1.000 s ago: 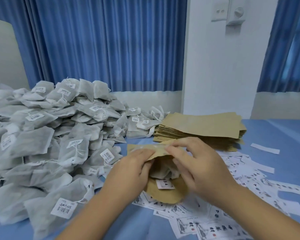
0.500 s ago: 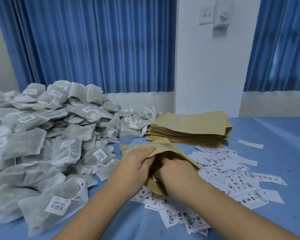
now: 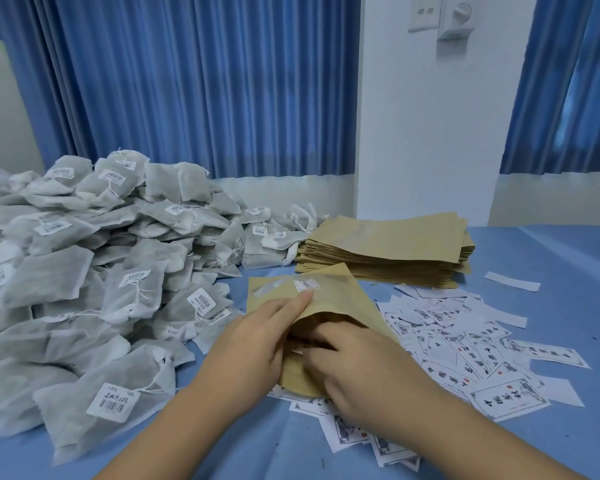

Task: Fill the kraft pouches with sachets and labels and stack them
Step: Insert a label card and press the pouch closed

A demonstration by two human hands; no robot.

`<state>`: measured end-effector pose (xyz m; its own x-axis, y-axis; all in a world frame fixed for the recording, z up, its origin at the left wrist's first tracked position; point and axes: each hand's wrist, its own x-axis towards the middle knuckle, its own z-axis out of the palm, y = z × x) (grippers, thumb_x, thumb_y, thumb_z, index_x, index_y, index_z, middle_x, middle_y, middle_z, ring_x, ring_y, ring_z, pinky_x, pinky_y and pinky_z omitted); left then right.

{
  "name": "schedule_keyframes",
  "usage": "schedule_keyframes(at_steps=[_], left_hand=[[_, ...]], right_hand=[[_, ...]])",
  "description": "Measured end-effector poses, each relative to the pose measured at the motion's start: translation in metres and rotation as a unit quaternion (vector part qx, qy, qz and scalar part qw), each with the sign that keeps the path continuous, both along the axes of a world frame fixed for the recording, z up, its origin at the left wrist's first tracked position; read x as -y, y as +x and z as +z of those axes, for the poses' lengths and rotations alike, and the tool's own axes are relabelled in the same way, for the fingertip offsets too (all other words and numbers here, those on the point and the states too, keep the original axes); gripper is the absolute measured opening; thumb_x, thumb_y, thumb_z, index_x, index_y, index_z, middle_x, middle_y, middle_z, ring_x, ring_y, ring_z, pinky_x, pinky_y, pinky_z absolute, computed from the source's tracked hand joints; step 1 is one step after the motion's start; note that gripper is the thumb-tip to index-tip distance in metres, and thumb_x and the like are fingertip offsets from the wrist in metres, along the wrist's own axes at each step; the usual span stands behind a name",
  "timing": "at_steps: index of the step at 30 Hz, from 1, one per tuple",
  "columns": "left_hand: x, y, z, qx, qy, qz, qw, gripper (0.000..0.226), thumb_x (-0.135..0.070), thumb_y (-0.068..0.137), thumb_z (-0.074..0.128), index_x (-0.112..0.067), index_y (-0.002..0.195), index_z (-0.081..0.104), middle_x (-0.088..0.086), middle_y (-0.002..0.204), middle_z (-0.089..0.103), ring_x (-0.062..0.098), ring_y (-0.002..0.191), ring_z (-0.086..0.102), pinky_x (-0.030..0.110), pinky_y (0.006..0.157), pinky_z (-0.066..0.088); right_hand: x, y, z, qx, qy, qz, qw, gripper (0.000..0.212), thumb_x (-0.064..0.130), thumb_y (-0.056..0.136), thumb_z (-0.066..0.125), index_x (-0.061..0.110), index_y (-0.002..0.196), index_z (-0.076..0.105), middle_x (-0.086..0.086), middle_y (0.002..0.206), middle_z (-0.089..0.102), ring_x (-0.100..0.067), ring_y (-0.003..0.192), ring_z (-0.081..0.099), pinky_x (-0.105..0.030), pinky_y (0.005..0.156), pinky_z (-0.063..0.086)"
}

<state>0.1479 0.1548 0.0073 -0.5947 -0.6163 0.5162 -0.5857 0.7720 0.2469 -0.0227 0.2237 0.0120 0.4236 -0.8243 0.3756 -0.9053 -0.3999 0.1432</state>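
Your left hand (image 3: 253, 337) pinches open the tan kraft paper pouch (image 3: 329, 299) on the blue surface (image 3: 551, 271) so your right hand (image 3: 364, 372), fingers buried inside, can apparently seat contents; its grip cannot be told. White mesh sachets (image 3: 101, 271) heap at 9 o'clock, printed paper labels (image 3: 465, 341) at 3.

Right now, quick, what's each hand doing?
Left hand: pinches the kraft pouch at its mouth.
Right hand: fingers tucked into the pouch; grip cannot be told.

Kraft pouch (image 3: 329, 299): matt brown paper. Sachets (image 3: 84, 271): fibrous white mesh cloth. Labels (image 3: 465, 344): printed white paper. Table cover (image 3: 551, 271): smooth blue.
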Motion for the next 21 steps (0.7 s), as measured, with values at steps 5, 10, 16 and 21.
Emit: schedule_keyframes(at_steps=[5,10,16,21], left_hand=[[0.003,0.007,-0.011,0.077,-0.016,-0.004,0.997,0.09,0.002,0.088,0.043,-0.053,0.143,-0.002,-0.017,0.152,0.027,0.017,0.127,0.043,0.033,0.102,0.038],[0.003,0.006,-0.02,0.112,0.016,0.019,0.993,0.078,-0.005,0.09,0.037,-0.062,0.14,0.017,-0.015,0.156,0.015,0.019,0.131,0.037,0.032,0.106,0.035],[0.005,0.005,-0.038,0.166,0.026,0.002,0.986,0.055,-0.017,0.098,0.04,-0.043,0.146,0.031,-0.018,0.158,0.015,0.009,0.146,0.015,0.019,0.113,0.01],[0.003,0.007,-0.046,0.219,0.106,-0.014,0.97,0.054,-0.061,0.095,0.018,-0.056,0.144,-0.004,-0.025,0.155,-0.013,0.003,0.146,-0.014,0.018,0.113,-0.011]], right_hand=[[-0.018,-0.031,-0.008,0.131,-0.19,0.019,0.973,0.027,0.008,0.076,0.063,0.012,0.103,0.062,-0.008,0.094,0.058,-0.025,0.074,0.055,-0.03,0.059,0.047],[-0.002,-0.043,-0.021,0.16,-0.06,-0.054,0.984,0.055,0.023,0.083,0.065,0.029,0.134,0.048,0.003,0.133,0.044,-0.019,0.109,0.051,-0.029,0.09,0.04],[0.008,-0.051,-0.041,0.07,0.101,-0.035,0.992,0.05,0.036,0.1,0.036,0.044,0.147,0.02,0.02,0.154,0.013,-0.008,0.142,0.015,-0.025,0.112,0.022],[0.009,-0.056,-0.044,0.039,0.162,-0.025,0.986,0.05,0.042,0.102,0.027,0.039,0.15,0.013,0.021,0.158,0.0,-0.004,0.145,-0.011,-0.021,0.115,-0.004]])
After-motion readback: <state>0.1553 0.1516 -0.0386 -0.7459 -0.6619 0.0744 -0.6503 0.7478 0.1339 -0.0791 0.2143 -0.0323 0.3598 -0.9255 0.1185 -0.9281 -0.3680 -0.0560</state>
